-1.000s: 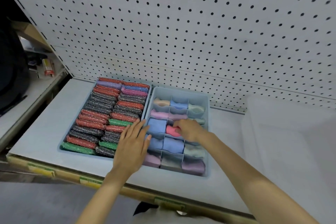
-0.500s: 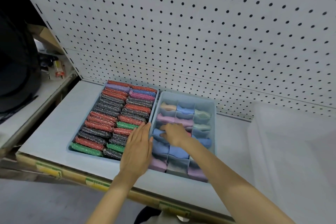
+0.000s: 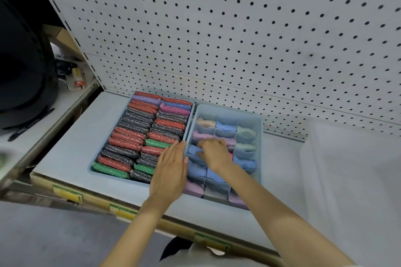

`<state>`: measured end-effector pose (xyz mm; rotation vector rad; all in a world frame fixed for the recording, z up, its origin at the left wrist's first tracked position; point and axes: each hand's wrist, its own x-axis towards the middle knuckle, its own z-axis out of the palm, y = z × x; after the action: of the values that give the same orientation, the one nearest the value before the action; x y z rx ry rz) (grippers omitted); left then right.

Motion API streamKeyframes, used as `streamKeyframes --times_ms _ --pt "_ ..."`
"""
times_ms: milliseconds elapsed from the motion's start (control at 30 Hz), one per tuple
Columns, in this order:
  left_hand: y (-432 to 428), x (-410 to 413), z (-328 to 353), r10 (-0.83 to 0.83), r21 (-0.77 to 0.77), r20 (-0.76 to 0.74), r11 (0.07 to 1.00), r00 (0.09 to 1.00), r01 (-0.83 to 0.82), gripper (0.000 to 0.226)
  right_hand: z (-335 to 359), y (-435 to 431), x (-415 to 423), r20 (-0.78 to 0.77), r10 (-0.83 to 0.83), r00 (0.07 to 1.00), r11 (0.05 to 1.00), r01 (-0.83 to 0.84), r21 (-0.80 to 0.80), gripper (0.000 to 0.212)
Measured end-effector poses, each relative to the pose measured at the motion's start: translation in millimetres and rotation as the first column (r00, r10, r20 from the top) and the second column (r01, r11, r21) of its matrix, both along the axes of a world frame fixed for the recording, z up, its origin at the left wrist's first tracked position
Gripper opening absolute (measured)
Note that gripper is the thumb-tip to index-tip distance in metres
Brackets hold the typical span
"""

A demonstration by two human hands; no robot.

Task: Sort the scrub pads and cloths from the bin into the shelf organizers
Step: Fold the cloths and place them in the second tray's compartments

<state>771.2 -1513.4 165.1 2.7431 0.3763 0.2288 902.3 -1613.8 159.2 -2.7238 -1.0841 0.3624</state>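
Nearest the camera, two bare forearms reach up from 6 o'clock over the shelf (image 3: 71,154) edge with its yellow and green labels. The left hand (image 3: 170,171) lies flat, fingers straight and together, across the near wall where the two blue organizers meet, holding nothing. The right hand (image 3: 216,154) is curled palm-down in the divided organizer (image 3: 259,128), fingertips pressed into the middle cells on a blue cloth (image 3: 194,151); whether they pinch it cannot be told. A red cloth (image 3: 230,155) shows just at 3 o'clock of that hand. Folded pastel cloths fill the other cells. At 9 o'clock, touching it, the scrub pad organizer (image 3: 95,166) holds two packed rows of glittery red, grey, green and purple pads. A translucent bin (image 3: 325,180) stands at 3 o'clock. White pegboard (image 3: 238,28) rises behind.
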Motion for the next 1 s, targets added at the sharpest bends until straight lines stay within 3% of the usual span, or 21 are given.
streamKeyframes --times_ms 233,367,567,733,800,867,1000 --pt "1 -1 1 -0.002 -0.01 -0.006 1.0 1.0 0.002 0.053 4 0 -1 0.046 -0.002 0.999 1.0 0.001 0.025 0.019" --pt "1 -1 1 0.0 -0.021 -0.004 1.0 1.0 0.0 0.054 2 -1 4 -0.038 0.026 0.999 1.0 -0.026 0.016 0.021" --pt "2 -1 -1 0.001 -0.006 -0.009 1.0 1.0 -0.001 0.055 8 -4 -2 -0.006 0.036 0.999 0.999 -0.036 -0.017 0.017" --pt "1 -1 0 0.001 0.007 -0.015 1.0 1.0 -0.001 0.057 35 -64 24 -0.137 -0.208 0.969 0.949 0.233 0.212 0.016" --pt "1 -1 0 -0.001 0.008 -0.012 1.0 1.0 0.001 0.057 41 -97 31 -0.207 -0.195 0.959 0.976 0.211 0.06 0.015" --pt "1 -1 -1 0.002 0.007 -0.01 1.0 1.0 -0.002 0.055 39 -112 29 -0.222 -0.123 0.967 0.983 0.088 -0.162 0.02" --pt "1 -1 -2 -0.001 0.014 -0.024 1.0 1.0 0.001 0.054 26 -105 21 -0.068 0.057 0.996 0.903 -0.081 -0.422 0.018"
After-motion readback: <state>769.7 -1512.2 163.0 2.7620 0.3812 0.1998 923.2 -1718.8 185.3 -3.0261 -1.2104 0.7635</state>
